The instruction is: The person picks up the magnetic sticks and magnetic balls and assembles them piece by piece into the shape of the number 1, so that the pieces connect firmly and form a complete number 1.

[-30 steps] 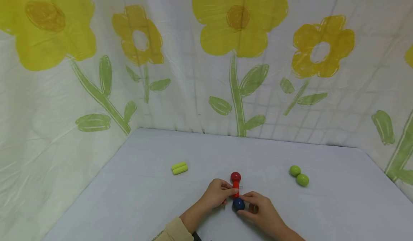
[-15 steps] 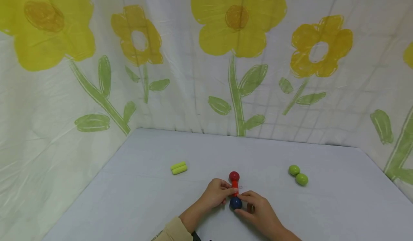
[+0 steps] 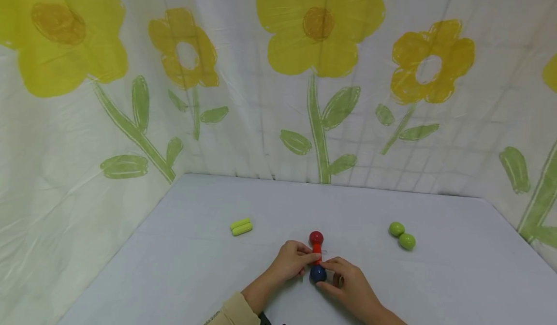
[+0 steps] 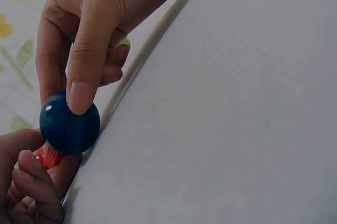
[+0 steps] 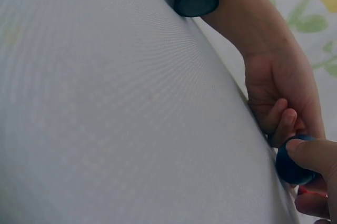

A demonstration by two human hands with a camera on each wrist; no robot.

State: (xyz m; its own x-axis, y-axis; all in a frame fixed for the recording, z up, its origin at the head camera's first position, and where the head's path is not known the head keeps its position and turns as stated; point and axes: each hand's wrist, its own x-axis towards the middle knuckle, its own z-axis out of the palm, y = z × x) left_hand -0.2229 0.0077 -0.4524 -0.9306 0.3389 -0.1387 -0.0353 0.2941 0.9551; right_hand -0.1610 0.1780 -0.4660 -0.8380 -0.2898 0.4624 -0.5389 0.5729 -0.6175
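Observation:
In the head view, a short red stick (image 3: 317, 251) lies near the table's front, with a dark red ball (image 3: 316, 238) at its far end. A glossy navy-blue ball (image 3: 318, 274) meets its near end, so the three form one line. My left hand (image 3: 290, 261) pinches the stick from the left, its thumb across it. From the right, my right hand (image 3: 350, 286) holds the blue ball between thumb and fingers. The left wrist view shows a seam round the blue ball (image 4: 68, 126), the right thumb on it, and the ribbed red end (image 4: 51, 155) just behind.
Two yellow-green sticks (image 3: 241, 227) lie side by side at the back left of the pale table (image 3: 187, 267). Toward the right, two green balls (image 3: 402, 236) sit together. A white curtain (image 3: 243, 122) with painted yellow flowers hangs behind the table.
The blue ball and my right hand have shifted slightly left, bringing the ball into line with the red stick. Over the last half second the hands look still.

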